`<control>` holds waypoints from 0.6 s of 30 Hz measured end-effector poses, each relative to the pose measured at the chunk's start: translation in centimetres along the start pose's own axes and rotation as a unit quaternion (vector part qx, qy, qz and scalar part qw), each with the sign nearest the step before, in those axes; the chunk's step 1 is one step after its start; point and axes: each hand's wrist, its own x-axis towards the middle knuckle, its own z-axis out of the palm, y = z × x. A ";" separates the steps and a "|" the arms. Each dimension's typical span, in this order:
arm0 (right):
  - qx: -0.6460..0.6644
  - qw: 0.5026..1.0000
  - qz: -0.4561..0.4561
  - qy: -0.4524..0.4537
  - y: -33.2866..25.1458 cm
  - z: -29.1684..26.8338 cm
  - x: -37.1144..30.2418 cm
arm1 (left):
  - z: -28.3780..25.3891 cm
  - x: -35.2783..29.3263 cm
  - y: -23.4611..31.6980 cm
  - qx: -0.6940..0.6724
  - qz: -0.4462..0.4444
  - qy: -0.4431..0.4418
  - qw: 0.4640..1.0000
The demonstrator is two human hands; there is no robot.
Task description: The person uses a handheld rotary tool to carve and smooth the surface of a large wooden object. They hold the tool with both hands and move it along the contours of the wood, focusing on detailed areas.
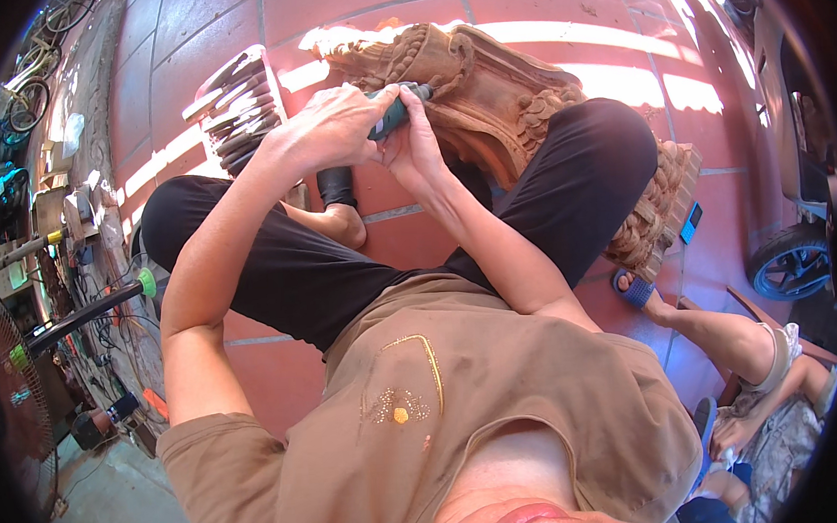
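Both my hands are closed round a small green power tool [390, 121] with a dark nose. My left hand [334, 126] wraps over it from the left, and my right hand [415, 150] grips it from the right and below. The nose points at a brown carved wooden piece [491, 101] with scrolls and leaf shapes, lying just beyond my knees. Whether the tip touches the wood I cannot tell. Left of my hands lies a tray [274, 78] holding several chisels [240, 110] in a row.
Another carved block [657, 211] lies beyond my right knee, beside a blue phone [691, 223]. A person [756, 376] sits at the lower right, near a motorbike wheel [790, 263]. A fan [13, 377], cables and tools line the left side. Sunlit red tiles [377, 183] cover the floor.
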 end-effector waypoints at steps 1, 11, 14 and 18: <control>-0.004 1.000 0.004 -0.011 0.0 -0.2 0.1 | 0.1 -0.1 -0.2 0.002 -0.001 0.005 1.000; 0.002 0.999 0.007 -0.041 0.8 -1.0 1.0 | 1.6 -0.5 -1.7 0.011 0.000 0.048 0.999; 0.010 0.999 0.010 -0.047 0.8 -1.2 0.9 | 1.7 -0.3 -1.4 0.030 0.001 0.051 0.998; -0.013 1.000 0.005 -0.013 1.0 -1.0 0.6 | 2.9 -0.5 -1.1 0.024 -0.018 0.072 0.997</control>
